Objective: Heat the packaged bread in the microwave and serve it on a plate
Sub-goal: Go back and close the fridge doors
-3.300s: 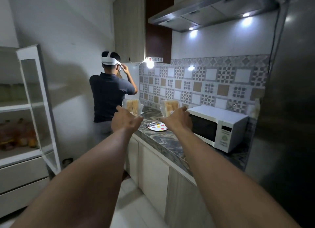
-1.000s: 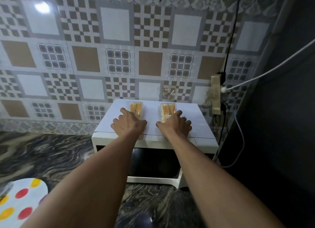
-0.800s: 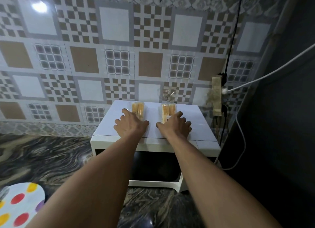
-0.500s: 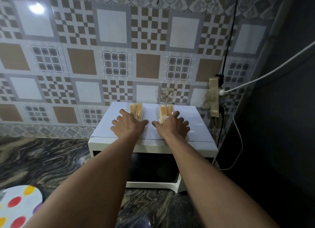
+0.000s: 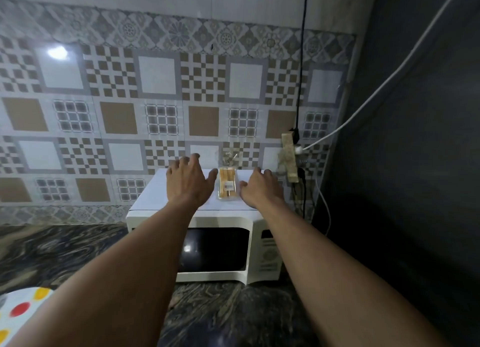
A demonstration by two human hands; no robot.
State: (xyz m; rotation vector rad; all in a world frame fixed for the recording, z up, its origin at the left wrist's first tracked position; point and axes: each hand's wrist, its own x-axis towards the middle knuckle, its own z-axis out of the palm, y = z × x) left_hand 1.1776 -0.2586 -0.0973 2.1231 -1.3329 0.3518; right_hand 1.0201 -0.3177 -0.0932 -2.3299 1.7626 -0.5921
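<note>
Hands (left (image 5: 187,183), right (image 5: 259,189)) lifted, spread; only one bread pack (image 5: 227,183) now visible.

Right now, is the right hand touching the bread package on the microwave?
Apart. The head view shows white microwave top between the right hand and the bread package; fingers are spread, holding nothing.

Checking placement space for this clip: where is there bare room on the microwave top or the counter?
On the microwave top, the left strip beside the left hand is bare. The middle is crowded: a bread packet lies between both hands, right hand near the right edge. The marble counter between microwave and dotted plate is bare.
</note>
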